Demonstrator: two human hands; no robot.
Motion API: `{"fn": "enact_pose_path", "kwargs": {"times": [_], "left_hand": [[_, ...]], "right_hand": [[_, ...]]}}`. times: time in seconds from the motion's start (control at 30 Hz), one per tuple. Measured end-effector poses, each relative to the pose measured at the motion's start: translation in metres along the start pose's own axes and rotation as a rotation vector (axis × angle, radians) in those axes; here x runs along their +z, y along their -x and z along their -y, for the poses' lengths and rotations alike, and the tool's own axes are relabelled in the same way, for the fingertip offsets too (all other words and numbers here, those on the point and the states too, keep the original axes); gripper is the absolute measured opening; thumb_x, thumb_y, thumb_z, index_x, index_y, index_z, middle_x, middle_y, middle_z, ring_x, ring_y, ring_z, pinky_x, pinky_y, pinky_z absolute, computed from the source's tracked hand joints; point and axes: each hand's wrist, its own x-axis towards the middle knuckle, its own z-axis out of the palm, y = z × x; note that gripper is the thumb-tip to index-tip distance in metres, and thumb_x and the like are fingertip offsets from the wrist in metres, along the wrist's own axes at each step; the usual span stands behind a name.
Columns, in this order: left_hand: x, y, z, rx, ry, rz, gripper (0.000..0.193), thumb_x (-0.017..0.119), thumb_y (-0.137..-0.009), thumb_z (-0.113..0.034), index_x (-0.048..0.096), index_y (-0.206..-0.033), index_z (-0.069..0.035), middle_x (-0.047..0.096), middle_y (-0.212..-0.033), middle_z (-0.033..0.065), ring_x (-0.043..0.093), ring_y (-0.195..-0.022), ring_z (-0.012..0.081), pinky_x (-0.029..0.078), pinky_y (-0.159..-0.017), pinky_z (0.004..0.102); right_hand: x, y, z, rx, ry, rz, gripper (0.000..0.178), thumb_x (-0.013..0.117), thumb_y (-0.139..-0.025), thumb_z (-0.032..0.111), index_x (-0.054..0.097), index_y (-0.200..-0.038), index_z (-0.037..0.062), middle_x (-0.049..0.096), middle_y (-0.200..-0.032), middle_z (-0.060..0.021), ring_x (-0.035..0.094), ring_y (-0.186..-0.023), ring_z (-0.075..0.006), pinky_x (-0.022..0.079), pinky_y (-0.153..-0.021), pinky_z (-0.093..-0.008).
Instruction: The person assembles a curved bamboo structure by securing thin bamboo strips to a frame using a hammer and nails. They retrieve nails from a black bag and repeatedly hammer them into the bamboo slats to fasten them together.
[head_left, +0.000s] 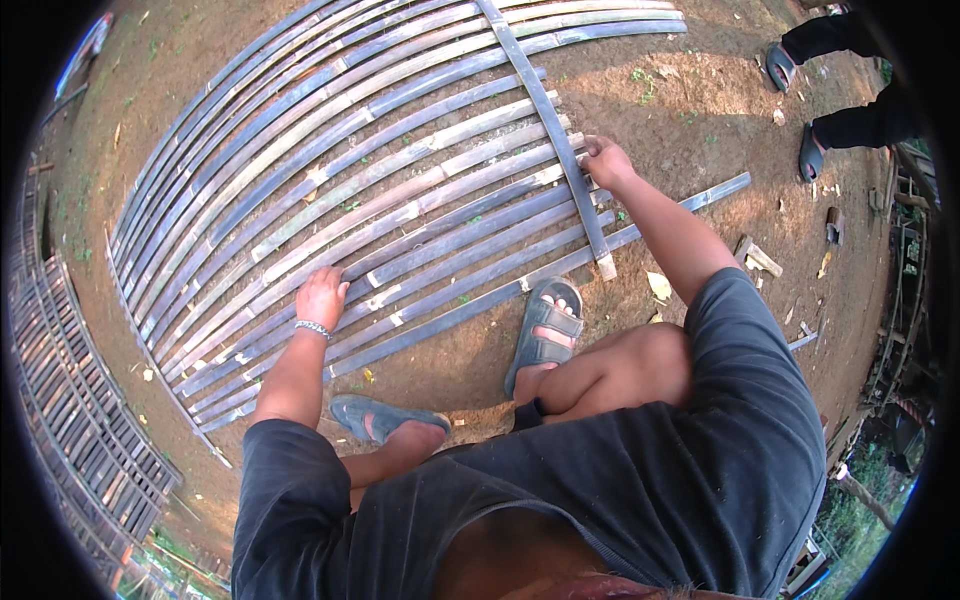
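Split bamboo slats [420, 181] lie side by side on the ground in front of me, forming a wide panel. My left hand [322, 298] is down on one slat in the near part, its fingers bent over the edge and the thumb to the side. My right hand [607, 163] is closed at the right end of a slat, beside the long bamboo crosspiece [545, 110]. That crosspiece runs over the slats near their right ends. A thin strip [150, 352] crosses their left ends. The right fingertips are partly hidden.
My sandalled feet stand at the panel's near edge, the right sandal [545, 335] close to the last slat. Another person's feet in dark sandals [812, 152] are at the upper right. Bamboo offcuts [762, 258] litter the dirt. A slatted bamboo structure [85, 400] stands at the left.
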Motion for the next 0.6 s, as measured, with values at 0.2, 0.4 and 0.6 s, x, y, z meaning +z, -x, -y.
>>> {"fn": "enact_pose_path", "kwargs": {"times": [0.2, 0.4, 0.6], "left_hand": [[0.002, -0.004, -0.003, -0.031, 0.069, 0.034, 0.032, 0.076, -0.085, -0.025, 0.071, -0.113, -0.01, 0.071, -0.117, 0.0104, 0.065, -0.111, 0.0306, 0.052, -0.096, 0.0422], [0.004, 0.013, -0.012, -0.031, 0.13, -0.153, 0.031, 0.078, -0.082, -0.022, 0.071, -0.109, -0.01, 0.069, -0.108, 0.0086, 0.065, -0.104, 0.0307, 0.052, -0.091, 0.0429], [0.018, 0.062, -0.01, -0.136, 0.176, -0.131, 0.038, 0.082, -0.079, -0.02, 0.068, -0.113, -0.01, 0.064, -0.112, 0.0104, 0.061, -0.109, 0.0316, 0.05, -0.094, 0.0435]], "right_hand": [[-0.004, 0.01, -0.021, -0.028, -0.003, -0.044, 0.057, 0.075, -0.084, 0.019, 0.057, -0.138, 0.0101, 0.07, -0.121, -0.0117, 0.066, -0.113, -0.0298, 0.052, -0.098, -0.0389], [-0.024, 0.028, -0.021, 0.031, 0.171, -0.159, 0.05, 0.075, -0.084, 0.021, 0.062, -0.131, 0.009, 0.07, -0.117, -0.0149, 0.067, -0.11, -0.0313, 0.053, -0.096, -0.0402], [-0.026, 0.036, -0.057, 0.082, 0.248, -0.121, 0.042, 0.078, -0.083, 0.027, 0.07, -0.118, 0.0067, 0.071, -0.115, -0.0164, 0.067, -0.108, -0.0322, 0.053, -0.095, -0.041]]}}
